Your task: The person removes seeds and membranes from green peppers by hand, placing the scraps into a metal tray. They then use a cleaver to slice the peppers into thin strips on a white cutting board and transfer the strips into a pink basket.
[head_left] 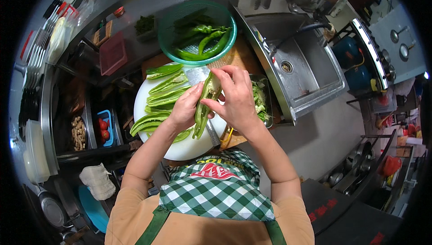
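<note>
Between my two hands is a green pepper half (201, 117), long and cut open, with pale pith and seeds showing near its top. My left hand (186, 108) is closed around its side. The fingers and thumb of my right hand (236, 96) pinch its upper part. Below them lies a round white cutting board (193, 149) with several split pepper halves (164, 95) on its left side. A cleaver (211, 132) rests flat on the board, partly hidden under my hands. Just right of the board, a tray (261, 103) holds pale green pepper scraps.
A green mesh basket (162, 33) with whole green peppers (202, 42) stands beyond the board. To the right is a steel sink (310, 76). On the left, a shelf carries a blue basket (106, 112) of tomatoes and a bin of ginger (78, 132). A red plastic tub (112, 55) sits at far left.
</note>
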Motion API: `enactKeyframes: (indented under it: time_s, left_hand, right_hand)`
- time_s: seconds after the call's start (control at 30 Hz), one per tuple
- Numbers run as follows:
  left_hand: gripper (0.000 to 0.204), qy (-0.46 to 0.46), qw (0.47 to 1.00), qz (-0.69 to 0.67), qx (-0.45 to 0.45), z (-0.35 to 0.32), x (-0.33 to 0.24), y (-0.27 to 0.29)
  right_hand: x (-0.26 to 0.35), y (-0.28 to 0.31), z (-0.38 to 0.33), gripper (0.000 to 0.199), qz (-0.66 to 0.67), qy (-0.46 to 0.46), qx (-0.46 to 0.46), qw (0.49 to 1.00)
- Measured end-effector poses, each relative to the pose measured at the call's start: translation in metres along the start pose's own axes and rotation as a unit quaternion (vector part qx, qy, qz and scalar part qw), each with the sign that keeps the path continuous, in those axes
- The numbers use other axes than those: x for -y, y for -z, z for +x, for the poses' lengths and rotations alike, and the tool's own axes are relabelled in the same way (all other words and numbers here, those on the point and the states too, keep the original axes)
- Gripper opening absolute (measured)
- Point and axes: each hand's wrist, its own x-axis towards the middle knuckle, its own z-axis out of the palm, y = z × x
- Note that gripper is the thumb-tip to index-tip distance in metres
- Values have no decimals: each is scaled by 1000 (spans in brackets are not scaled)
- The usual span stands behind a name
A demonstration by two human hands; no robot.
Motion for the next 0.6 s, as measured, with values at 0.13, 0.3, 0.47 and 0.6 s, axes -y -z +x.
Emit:
enactKeyframes:
  time_s: [0.13,0.3,0.47,0.6]
  left_hand:
    - [64,20,995,95,-2,3,10,-2]
    - [57,57,964,261,1,12,25,3]
    - [47,99,910,401,-14,30,41,-5]
    - [38,209,946,239,-59,46,65,33]
  right_hand:
    - [-23,-9,-14,57,13,-23,-4,1000]
    - [-42,-17,-33,45,-25,-55,39,997]
    - [-75,-55,-61,16,-132,-216,139,957]
    - [-110,-63,-68,17,28,-236,176,955]
